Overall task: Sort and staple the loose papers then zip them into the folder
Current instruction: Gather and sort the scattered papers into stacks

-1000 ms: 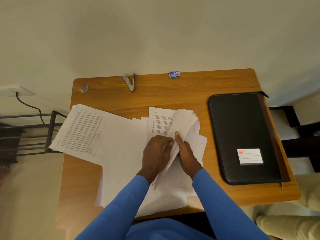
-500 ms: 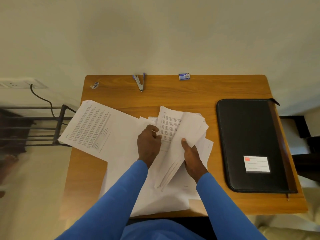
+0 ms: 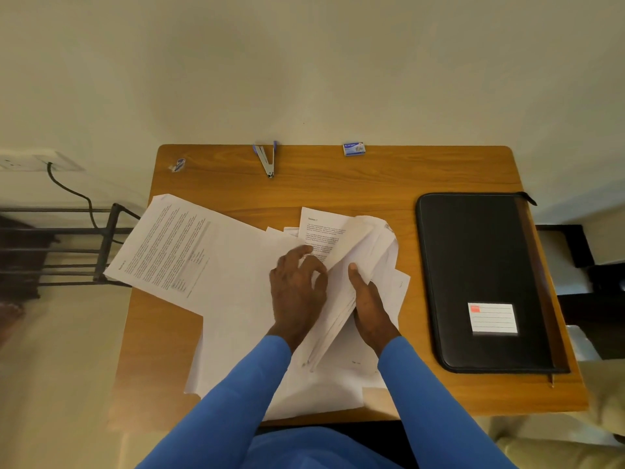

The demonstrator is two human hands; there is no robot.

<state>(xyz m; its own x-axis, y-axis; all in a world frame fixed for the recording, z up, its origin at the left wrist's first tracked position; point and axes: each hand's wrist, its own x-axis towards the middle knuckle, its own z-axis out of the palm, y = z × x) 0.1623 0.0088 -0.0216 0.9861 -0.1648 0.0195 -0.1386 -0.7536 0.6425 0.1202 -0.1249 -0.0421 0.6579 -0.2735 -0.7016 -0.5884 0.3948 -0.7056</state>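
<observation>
Loose white papers [image 3: 236, 299] lie spread over the left and middle of the wooden table [image 3: 372, 184]. My right hand [image 3: 370, 306] grips a bent-up bundle of sheets [image 3: 362, 252], thumb on top. My left hand [image 3: 297, 289] rests with fingers spread on a printed page [image 3: 321, 228] beneath that bundle. A printed sheet [image 3: 169, 242] hangs over the left table edge. The closed black zip folder [image 3: 480, 272] with a white label lies at the right. An open stapler [image 3: 267, 160] lies at the far edge.
A small box of staples [image 3: 354, 149] sits at the far edge, and a small wrapper [image 3: 178, 164] at the far left corner. A dark metal rack [image 3: 67, 245] and a wall socket with cable [image 3: 50, 164] stand left of the table.
My left hand has slid back to the right onto the printed page under the lifted bundle. My right hand keeps hold of the bundle.
</observation>
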